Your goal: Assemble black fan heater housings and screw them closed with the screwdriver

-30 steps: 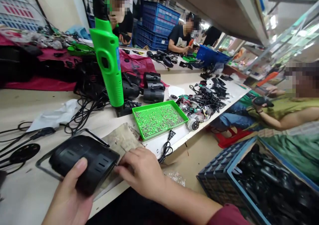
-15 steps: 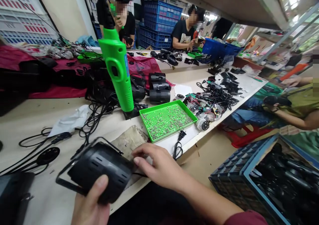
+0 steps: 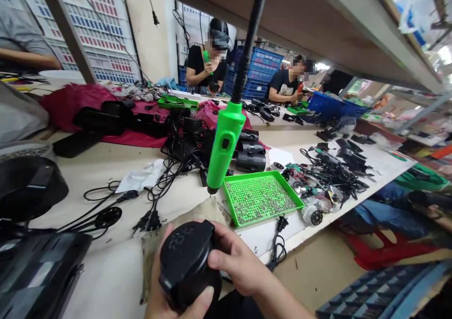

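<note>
A black round lamp housing [image 3: 187,262] is held low in front of me, its flat end turned up with a bracket strap across it. My left hand [image 3: 158,286] wraps its left and near side, thumb on the front. From the right, my right hand [image 3: 233,257] grips the upper edge, fingers behind and thumb on the near side. Just beyond hangs a green electric screwdriver [image 3: 226,144], tip down and untouched. A green tray [image 3: 233,215] of small screws lies to its right. Under the housing is a worn beige cloth or pad [image 3: 201,210].
Black cords with plugs [image 3: 151,220] and a white paper [image 3: 141,175] lie left. Black housings [image 3: 250,159] stand behind the tray; a heap of wired parts [image 3: 328,168] is at right. A shelf [image 3: 318,36] hangs overhead. Co-workers [image 3: 208,64] sit across. A crate [image 3: 381,290] stands lower right.
The housing has turned so its end faces up, and it has moved right. My right hand has come onto it. The view has swung left, showing more of the table's left side.
</note>
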The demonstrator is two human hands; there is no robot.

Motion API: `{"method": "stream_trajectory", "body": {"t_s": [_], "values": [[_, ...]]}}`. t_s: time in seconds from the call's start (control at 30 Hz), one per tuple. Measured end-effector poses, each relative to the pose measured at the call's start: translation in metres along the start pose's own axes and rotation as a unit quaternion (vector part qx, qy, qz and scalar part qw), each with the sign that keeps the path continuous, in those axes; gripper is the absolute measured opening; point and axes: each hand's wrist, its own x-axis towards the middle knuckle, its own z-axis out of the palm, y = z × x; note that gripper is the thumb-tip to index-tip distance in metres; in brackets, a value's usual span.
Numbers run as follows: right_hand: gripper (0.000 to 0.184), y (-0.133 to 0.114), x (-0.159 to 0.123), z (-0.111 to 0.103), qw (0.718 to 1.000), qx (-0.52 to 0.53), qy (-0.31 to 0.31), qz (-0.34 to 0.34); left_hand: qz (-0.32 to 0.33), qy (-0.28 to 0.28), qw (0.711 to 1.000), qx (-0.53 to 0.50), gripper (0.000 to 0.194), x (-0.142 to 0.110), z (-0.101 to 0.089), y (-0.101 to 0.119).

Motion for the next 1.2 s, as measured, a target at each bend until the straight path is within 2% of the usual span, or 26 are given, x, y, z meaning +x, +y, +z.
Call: {"method": "stream_trajectory", "body": {"t_s": [0.17,0.27,0.33,0.4,0.53,0.67,0.83,0.97,1.07,1.2], "values": [[0.064,0.004,-0.006,-0.005,0.999,0.042,-0.018,-0.016,0.051,0.028,0.995,0.079,0.082,-0.006,0.012,0.001],[0.073,0.005,-0.008,-0.004,0.998,0.047,-0.025,-0.025,0.089,0.039,0.989,0.111,0.081,-0.007,0.015,-0.003],[0.078,0.007,-0.008,-0.002,0.999,0.043,-0.010,-0.026,0.145,0.052,0.978,0.143,0.081,-0.006,0.016,-0.005],[0.077,0.010,-0.007,0.000,0.998,0.044,0.016,-0.030,0.165,0.059,0.971,0.161,0.081,-0.004,0.016,-0.006],[0.070,0.016,-0.006,0.007,0.995,0.055,0.073,-0.047,0.081,0.028,0.990,0.112,0.081,-0.005,0.017,-0.002],[0.058,0.015,-0.005,0.014,0.991,0.079,0.097,-0.055,0.039,0.031,0.994,0.101,0.076,-0.005,0.018,0.005],[0.079,0.014,-0.004,0.011,0.992,0.035,0.075,-0.090,-0.011,0.061,0.995,0.081,0.084,0.001,0.018,0.010],[0.079,0.018,-0.004,0.004,0.994,0.005,0.081,-0.068,-0.005,0.058,0.994,0.091,0.082,0.001,0.017,0.009],[0.074,0.019,-0.003,0.005,0.994,0.025,0.081,-0.074,0.014,0.066,0.993,0.100,0.080,-0.001,0.019,0.007],[0.077,0.017,-0.002,0.011,0.991,0.057,0.102,-0.060,0.019,0.084,0.991,0.103,0.079,-0.003,0.023,0.004]]}}
